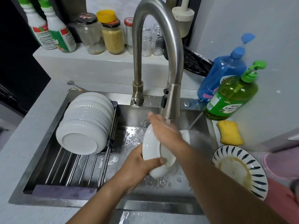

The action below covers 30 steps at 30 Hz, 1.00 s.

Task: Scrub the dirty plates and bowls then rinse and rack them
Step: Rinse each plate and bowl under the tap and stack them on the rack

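From the head view, at centre frame, the left hand [137, 167] grips the lower rim of a white plate [151, 151], thumb curled over its edge, holding it tilted under the running faucet [171, 101] above the sink [129, 117]. The right hand [163, 131] lies flat on the plate's face, fingers straight, rubbing it in the stream. At left, washed white bowls [85, 120] lean stacked on the drying rack [71, 168]. At lower right a striped bowl [239, 168] (its inside smeared yellow) waits beside the yellow sponge [229, 132]. The wet plate could slip from its one-handed rim grip and knock the steel basin.
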{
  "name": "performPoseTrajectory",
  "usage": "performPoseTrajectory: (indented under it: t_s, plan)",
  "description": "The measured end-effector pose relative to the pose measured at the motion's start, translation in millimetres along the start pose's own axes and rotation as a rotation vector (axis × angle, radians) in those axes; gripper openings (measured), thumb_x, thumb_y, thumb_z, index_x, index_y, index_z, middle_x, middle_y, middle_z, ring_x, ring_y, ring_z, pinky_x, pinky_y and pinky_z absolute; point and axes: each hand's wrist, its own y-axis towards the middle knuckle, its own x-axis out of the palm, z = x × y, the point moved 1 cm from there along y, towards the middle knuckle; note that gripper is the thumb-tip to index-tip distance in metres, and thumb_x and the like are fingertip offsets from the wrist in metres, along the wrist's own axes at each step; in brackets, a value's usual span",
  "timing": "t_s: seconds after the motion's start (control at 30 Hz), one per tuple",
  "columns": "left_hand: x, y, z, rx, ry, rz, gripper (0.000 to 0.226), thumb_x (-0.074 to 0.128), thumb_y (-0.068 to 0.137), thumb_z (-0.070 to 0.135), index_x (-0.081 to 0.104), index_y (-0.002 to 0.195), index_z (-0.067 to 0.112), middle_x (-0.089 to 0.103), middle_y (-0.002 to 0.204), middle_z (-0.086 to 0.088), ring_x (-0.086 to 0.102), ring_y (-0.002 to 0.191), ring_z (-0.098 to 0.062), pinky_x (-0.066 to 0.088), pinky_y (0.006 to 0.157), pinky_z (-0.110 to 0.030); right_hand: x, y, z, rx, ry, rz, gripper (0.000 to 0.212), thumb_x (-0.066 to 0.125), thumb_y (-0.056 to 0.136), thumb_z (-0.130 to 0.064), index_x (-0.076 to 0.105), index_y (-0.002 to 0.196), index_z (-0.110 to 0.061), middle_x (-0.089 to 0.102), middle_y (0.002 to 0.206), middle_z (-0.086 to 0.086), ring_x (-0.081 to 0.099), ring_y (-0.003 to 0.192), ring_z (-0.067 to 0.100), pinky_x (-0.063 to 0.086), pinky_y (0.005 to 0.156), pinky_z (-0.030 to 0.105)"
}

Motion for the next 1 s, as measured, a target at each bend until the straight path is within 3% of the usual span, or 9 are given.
performPoseTrajectory:
  t_s: [0.07,0.13,0.2,0.27,0.47,0.63,0.7,0.83,1.0]
  plan:
    - [-5.6,-3.2,-0.2,-0.017,-0.062,0.042,0.048,0.086,0.076,0.003,0.068,0.117,0.022,0.077,0.11,-0.009,0.074,0.1,-0.029,0.062,0.078,-0.049,-14.8,15.8,2.6,0.115,0.046,-0.001,0.057,0.05,0.101,-0.051,0.047,0.143,-0.012,0.051,0.143,0.015,0.05,0.132,0.036,0.04,0.11,0.041]
    - [-8.3,-4.3,2.9,-0.007,-0.189,0.092,0.055,0.087,0.072,0.002,0.067,0.12,0.021,0.076,0.112,-0.011,0.073,0.102,-0.031,0.056,0.089,-0.058,-18.9,23.9,12.7,0.16,0.112,0.016,0.031,0.053,0.103,-0.031,0.061,0.119,-0.006,0.059,0.129,0.019,0.059,0.118,0.037,0.048,0.105,0.047]
    - [-3.7,-3.1,9.7,0.024,-0.349,0.116,0.055,0.082,0.074,-0.004,0.064,0.123,0.016,0.076,0.113,-0.012,0.074,0.102,-0.03,0.056,0.092,-0.056,-10.5,35.1,29.6,0.219,0.312,0.023,0.042,0.051,0.098,-0.054,0.066,0.096,-0.015,0.067,0.114,0.016,0.063,0.104,0.037,0.054,0.096,0.051]
    - [5.9,-1.5,12.3,0.06,-0.447,0.166,0.049,0.077,0.078,-0.008,0.065,0.119,0.015,0.077,0.111,-0.011,0.074,0.101,-0.029,0.058,0.091,-0.052,3.9,38.4,46.1,0.35,0.667,0.022,0.057,0.045,0.093,-0.07,0.068,0.103,-0.018,0.071,0.108,0.014,0.067,0.1,0.037,0.055,0.092,0.053]
    - [27.5,-7.9,2.8,0.125,-0.303,0.342,0.038,0.086,0.071,0.014,0.074,0.105,0.029,0.077,0.108,-0.01,0.073,0.105,-0.033,0.058,0.093,-0.053,48.7,35.7,69.5,0.417,1.139,-0.165,0.056,0.063,0.086,-0.056,0.071,0.122,-0.013,0.072,0.118,0.02,0.068,0.107,0.041,0.058,0.078,0.054]
    - [-12.9,6.1,42.0,-0.218,-0.446,-0.052,0.068,0.06,0.085,0.065,0.064,0.133,0.016,0.067,0.132,-0.018,0.067,0.117,-0.039,0.057,0.088,-0.062,29.3,56.0,85.5,0.375,0.87,-0.208,0.084,0.084,0.051,-0.073,0.073,0.119,-0.026,0.072,0.12,0.014,0.064,0.112,0.046,0.041,0.093,0.074]
    - [-38.0,23.6,57.1,-0.378,-0.507,-0.158,0.069,0.053,0.092,0.064,0.061,0.14,0.014,0.061,0.14,-0.019,0.058,0.129,-0.04,0.049,0.098,-0.067,14.1,59.2,84.9,0.367,0.792,-0.212,0.082,0.086,0.051,-0.069,0.074,0.118,-0.023,0.075,0.114,0.011,0.068,0.108,0.042,0.046,0.093,0.069]
    - [-33.9,33.7,58.7,-0.452,-0.556,0.051,0.048,0.065,0.094,0.021,0.058,0.136,0.0,0.07,0.123,-0.021,0.07,0.104,-0.035,0.053,0.082,-0.066,-10.5,45.4,60.6,0.19,0.635,-0.093,0.035,0.065,0.092,-0.049,0.069,0.1,-0.015,0.071,0.105,0.006,0.068,0.085,0.021,0.054,0.073,0.029]
    - [15.2,33.0,34.4,-0.205,-0.693,0.366,0.027,0.061,0.101,0.017,0.06,0.127,0.012,0.078,0.104,-0.014,0.077,0.082,-0.025,0.063,0.075,-0.053,19.0,37.2,45.4,0.17,0.438,0.168,0.041,0.04,0.105,-0.027,0.055,0.133,-0.002,0.057,0.135,0.022,0.056,0.121,0.039,0.049,0.094,0.036]
